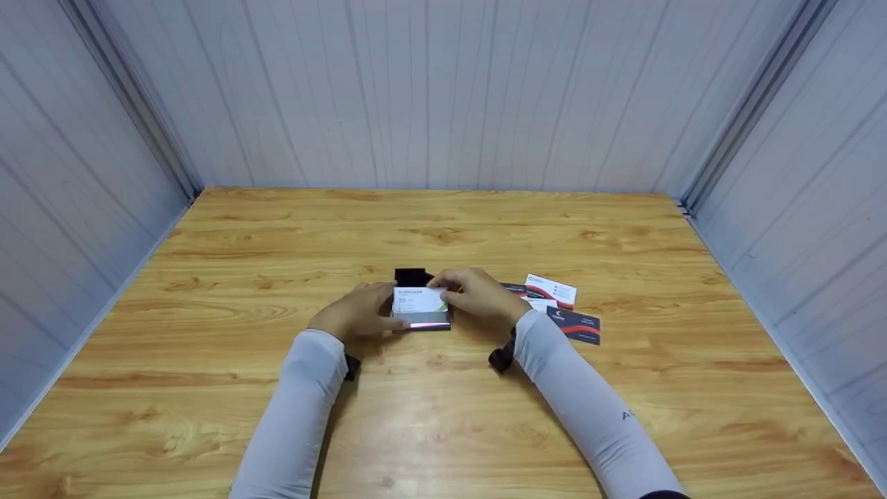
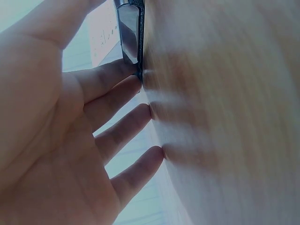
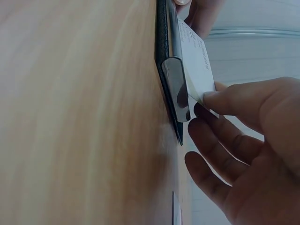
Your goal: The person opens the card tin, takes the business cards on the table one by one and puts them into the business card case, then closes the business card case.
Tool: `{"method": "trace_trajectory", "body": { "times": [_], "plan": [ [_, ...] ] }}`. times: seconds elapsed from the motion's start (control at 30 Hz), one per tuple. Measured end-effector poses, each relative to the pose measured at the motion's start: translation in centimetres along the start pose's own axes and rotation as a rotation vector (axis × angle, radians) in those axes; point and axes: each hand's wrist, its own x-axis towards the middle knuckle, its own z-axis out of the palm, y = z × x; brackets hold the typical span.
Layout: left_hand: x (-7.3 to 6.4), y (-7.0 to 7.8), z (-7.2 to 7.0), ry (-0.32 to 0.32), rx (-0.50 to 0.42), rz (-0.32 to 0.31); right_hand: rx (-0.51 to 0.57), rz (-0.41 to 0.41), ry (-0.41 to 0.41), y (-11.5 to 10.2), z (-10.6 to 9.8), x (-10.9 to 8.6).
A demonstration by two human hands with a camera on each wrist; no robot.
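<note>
A business card case [image 1: 428, 324] with a shiny metal front and a black flap [image 1: 410, 276] lies on the table, flap folded back away from the person. A white business card [image 1: 414, 299] sticks up out of it. My left hand [image 1: 357, 310] holds the left end of the case, thumb along its front and fingers behind; in the left wrist view the other fingertips come down at the tabletop. At the opposite end, my right hand [image 3: 253, 136] pinches a corner of the white card between thumb and forefinger, its remaining fingers loosely bent beside the case.
Right of the right hand lie several loose business cards, among them a dark one with a red stripe [image 1: 574, 326] and a white one with a red edge [image 1: 552, 289]. The wooden table [image 1: 443, 430] is bounded by pale panel walls [image 1: 429, 97] behind and at both sides.
</note>
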Motion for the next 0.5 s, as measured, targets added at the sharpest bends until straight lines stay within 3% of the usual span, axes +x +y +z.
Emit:
{"method": "trace_trajectory", "body": {
  "times": [0.5],
  "plan": [
    [-0.16, -0.21, -0.16, -0.023, 0.011, 0.011, -0.124, -0.068, -0.128, -0.41, -0.30, -0.40]
  ]
}}
